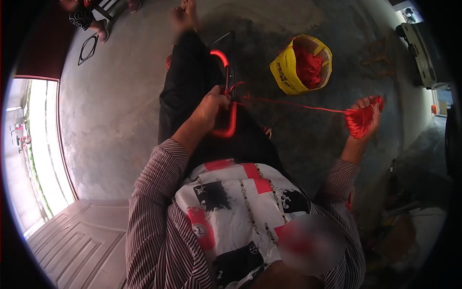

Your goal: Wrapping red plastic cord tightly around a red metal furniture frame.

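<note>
My left hand (211,108) is closed on a thin dark metal frame over my lap. Parts of the frame are wound with red cord (233,120), in a curve above the hand and another below it. Out to the right, my right hand (369,127) is wrapped round a bundle of red cord (358,120). From this bundle a red strand (303,104) runs nearly straight across to the frame beside my left hand. A short loose end curls up near the left fingers. My left fingertips are partly hidden by the frame.
A yellow bag (285,72) holding more red cord stands on the concrete floor ahead to the right. A wooden stool or rack (378,58) is by the right wall. Another person's foot (102,31) shows at the upper left. A panelled grey door (82,241) lies at the lower left.
</note>
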A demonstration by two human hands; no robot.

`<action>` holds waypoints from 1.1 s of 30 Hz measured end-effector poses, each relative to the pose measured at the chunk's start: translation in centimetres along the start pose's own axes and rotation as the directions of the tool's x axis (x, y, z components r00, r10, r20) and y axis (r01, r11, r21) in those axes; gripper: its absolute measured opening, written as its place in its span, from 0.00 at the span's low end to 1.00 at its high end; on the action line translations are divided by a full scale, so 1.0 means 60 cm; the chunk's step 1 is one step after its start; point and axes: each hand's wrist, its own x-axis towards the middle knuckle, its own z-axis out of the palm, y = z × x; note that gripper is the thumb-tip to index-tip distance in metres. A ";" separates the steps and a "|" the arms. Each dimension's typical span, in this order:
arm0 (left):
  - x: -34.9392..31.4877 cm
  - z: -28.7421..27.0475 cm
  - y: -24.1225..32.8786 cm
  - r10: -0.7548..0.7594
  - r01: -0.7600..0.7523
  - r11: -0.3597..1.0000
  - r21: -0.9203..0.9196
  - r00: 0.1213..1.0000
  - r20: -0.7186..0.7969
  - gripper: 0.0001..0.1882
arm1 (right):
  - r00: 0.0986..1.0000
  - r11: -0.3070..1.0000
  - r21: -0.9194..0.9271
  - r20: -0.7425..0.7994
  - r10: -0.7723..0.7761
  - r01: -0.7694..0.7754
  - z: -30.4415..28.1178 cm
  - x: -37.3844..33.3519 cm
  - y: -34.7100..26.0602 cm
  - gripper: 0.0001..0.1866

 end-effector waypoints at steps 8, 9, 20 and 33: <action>0.007 -0.015 -0.009 -0.013 0.013 1.000 0.016 1.000 0.016 0.25 | 0.926 0.697 -0.622 -0.140 0.350 -0.357 0.058 -0.023 0.369 0.13; 0.006 -0.015 -0.011 0.002 -0.003 1.000 0.012 1.000 0.025 0.24 | 0.931 0.706 -0.611 -0.173 0.321 -0.358 0.071 -0.023 0.409 0.12; 0.022 -0.013 -0.010 -0.071 0.073 0.995 -0.073 0.997 0.036 0.16 | 0.837 0.690 -0.513 -0.112 0.536 -0.510 0.203 -0.014 0.236 0.06; 0.003 0.020 -0.012 0.164 -0.110 0.959 0.261 0.967 -0.194 0.22 | 0.822 0.822 -0.025 -0.034 0.569 -0.570 0.288 -0.036 0.216 0.07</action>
